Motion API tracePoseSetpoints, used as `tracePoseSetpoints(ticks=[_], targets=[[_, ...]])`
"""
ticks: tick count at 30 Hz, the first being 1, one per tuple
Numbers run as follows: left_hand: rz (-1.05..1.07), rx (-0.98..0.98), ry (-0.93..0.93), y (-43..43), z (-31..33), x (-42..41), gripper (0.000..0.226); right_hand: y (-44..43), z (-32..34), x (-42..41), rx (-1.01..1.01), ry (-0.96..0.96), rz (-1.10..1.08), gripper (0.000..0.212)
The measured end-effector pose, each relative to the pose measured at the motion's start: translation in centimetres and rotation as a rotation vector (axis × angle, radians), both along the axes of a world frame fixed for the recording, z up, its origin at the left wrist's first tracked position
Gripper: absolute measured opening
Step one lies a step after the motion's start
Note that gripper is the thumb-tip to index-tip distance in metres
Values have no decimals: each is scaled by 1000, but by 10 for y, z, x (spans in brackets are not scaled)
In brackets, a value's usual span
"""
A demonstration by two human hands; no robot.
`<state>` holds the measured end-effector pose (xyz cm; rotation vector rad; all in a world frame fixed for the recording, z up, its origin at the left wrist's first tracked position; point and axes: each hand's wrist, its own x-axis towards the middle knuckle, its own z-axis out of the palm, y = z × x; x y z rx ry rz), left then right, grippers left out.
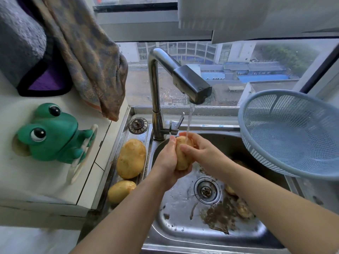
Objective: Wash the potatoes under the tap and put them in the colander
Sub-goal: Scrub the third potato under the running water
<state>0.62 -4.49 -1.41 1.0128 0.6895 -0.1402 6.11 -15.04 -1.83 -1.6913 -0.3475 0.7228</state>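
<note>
**Potato under the running tap**

The left hand (pixel 167 158) cups a potato (pixel 182 153) from below and the left, gripping it; the right hand (pixel 200 149) closes over its right side, thumb across the front. A thin stream from the tap (pixel 190 79) falls on the potato's top, above the steel sink (pixel 183 226), where peel scraps lie near the drain (pixel 207 190). Two more potatoes (pixel 131 158) sit on the sink's left ledge. The blue colander (pixel 289 132) stands tilted at the right rim. A green frog holder (pixel 51 132) hangs far left. No writing is legible.
</note>
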Motion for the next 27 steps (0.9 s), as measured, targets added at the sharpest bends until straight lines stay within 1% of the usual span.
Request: tracePoseSetpoints(ticks=[1, 3, 5, 7, 9, 12, 13, 14, 16, 19, 21, 22, 24, 25, 27], targets=[[0, 53, -26, -3, 1, 1, 43, 4, 2, -2, 11, -19, -67, 40], [-8, 165, -107, -7, 3, 0, 39, 11, 4, -6, 59, -28, -198, 27], [-23, 289, -196, -11, 2, -4, 34, 15, 5, -11, 116, 20, -327, 19], [-46, 351, -241, -11, 1, -7, 35, 16, 7, -13, 149, 83, -386, 17], [-51, 352, -222, -6, 0, -6, 37, 13, 9, -12, 185, 144, -306, 20], [-17, 280, -151, 2, 0, -5, 37, 3, 15, -6, 318, 285, -95, 30], [-15, 279, -135, 3, 1, -5, 38, 0, 18, -5, 335, 310, -48, 33], [-22, 295, -139, 3, 1, -5, 38, -2, 19, -4, 328, 309, -20, 35], [-33, 371, -187, -1, 1, -6, 35, -1, 19, -5, 258, 224, -32, 33], [-34, 481, -269, -5, -1, -7, 29, 5, 15, -14, 128, -22, -177, 28], [-59, 527, -302, -6, 0, -8, 32, 8, 11, -22, 135, -160, -260, 24], [-80, 551, -308, -6, 1, -9, 34, 8, 9, -25, 140, -195, -290, 21], [-115, 594, -323, -10, 3, -13, 36, 11, 8, -29, 143, -174, -357, 20], [-136, 615, -336, -12, 4, -14, 36, 13, 7, -28, 148, -114, -411, 25], [-168, 628, -344, -15, 1, -15, 37, 16, 11, -22, 170, 67, -502, 35]])
